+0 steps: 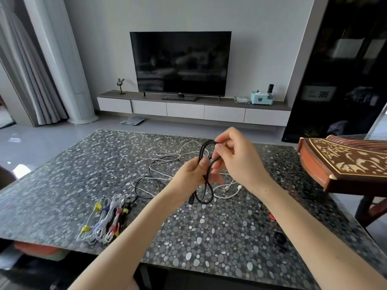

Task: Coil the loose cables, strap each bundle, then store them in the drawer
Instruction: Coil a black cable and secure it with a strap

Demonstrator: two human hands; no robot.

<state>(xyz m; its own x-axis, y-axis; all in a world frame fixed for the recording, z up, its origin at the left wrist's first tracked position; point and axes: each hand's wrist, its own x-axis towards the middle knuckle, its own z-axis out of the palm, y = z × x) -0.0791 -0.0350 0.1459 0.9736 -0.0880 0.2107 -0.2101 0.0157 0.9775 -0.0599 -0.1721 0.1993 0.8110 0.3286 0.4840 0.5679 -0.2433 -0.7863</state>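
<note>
A black cable (204,150) is folded into long loops above the pebble-patterned table (88,164). My left hand (191,174) grips the middle of the loops, thumb on top. My right hand (232,155) pinches the upper end of the loops between thumb and fingers. The lower loop and a plug hang below my left hand. Loose white cables (227,190) and another black cable (144,185) lie tangled on the table behind my hands. Several strapped bundles (106,218) with yellow, blue and red straps lie at the near left.
A wooden zither (343,162) stands along the table's right side. A small black ring (279,239) and a red item (272,216) lie near my right forearm. A TV (181,63) stands on a low cabinet with drawers (184,110) by the far wall.
</note>
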